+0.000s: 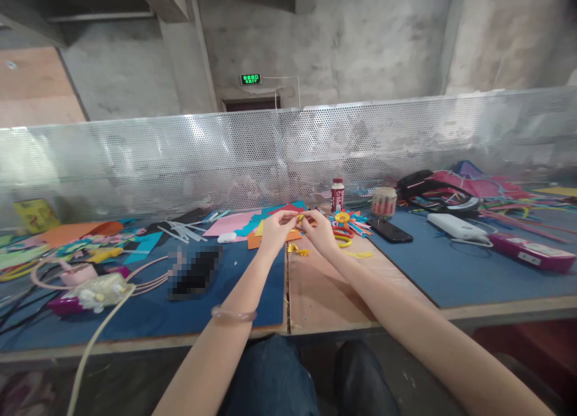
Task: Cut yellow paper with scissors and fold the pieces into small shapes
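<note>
Both hands meet over the middle of the table, fingertips close together. My left hand point(279, 226), its arm wearing a pale bangle point(233, 314), pinches a small yellow paper piece point(300, 219). From the other side my right hand point(319, 226) closes its fingers on that same piece; its exact shape is too small to make out. Just below the fingers lie curled yellow scraps point(298, 249) on the bare wood. A paper flower point(345, 219) with a yellow centre and red and blue petals rests right of my right hand. Coloured paper sheets point(238, 222) lie beside my left hand.
A red-capped bottle point(337, 195) and a clear jar point(384, 202) stand behind. A black phone point(391, 230), a white power bank point(455, 226) and a purple power strip point(532, 252) lie right. Cables and a plugged strip point(97, 290) occupy the left. A perforated metal screen point(180, 157) borders the back.
</note>
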Demonstrator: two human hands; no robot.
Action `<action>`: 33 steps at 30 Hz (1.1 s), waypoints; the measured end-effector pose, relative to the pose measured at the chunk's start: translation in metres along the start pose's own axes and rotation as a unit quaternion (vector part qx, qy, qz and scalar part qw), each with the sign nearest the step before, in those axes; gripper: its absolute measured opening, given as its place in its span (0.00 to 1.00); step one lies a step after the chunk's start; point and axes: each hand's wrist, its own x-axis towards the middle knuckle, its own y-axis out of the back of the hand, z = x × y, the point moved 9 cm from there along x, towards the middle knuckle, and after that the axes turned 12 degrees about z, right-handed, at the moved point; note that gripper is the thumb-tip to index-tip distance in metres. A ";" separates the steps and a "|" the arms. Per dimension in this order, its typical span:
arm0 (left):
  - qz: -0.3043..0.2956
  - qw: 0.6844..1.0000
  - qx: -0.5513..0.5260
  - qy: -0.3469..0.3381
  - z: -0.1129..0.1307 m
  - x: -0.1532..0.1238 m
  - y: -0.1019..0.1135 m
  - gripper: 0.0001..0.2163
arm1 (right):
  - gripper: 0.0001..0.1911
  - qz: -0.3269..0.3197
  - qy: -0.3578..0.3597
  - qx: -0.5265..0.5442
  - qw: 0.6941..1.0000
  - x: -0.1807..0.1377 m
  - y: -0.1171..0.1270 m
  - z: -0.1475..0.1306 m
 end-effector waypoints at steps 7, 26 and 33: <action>0.030 0.999 -0.008 0.019 -0.002 0.000 0.004 0.08 | 0.12 0.008 0.109 -0.073 0.991 -0.002 0.004 -0.023; 0.066 0.987 0.034 0.143 -0.029 -0.004 0.013 0.07 | 0.08 -0.126 0.346 -0.367 0.854 -0.021 -0.024 -0.033; 0.048 0.983 -0.003 0.175 -0.037 -0.006 0.008 0.07 | 0.08 -0.154 0.346 -0.369 0.849 -0.023 -0.029 -0.032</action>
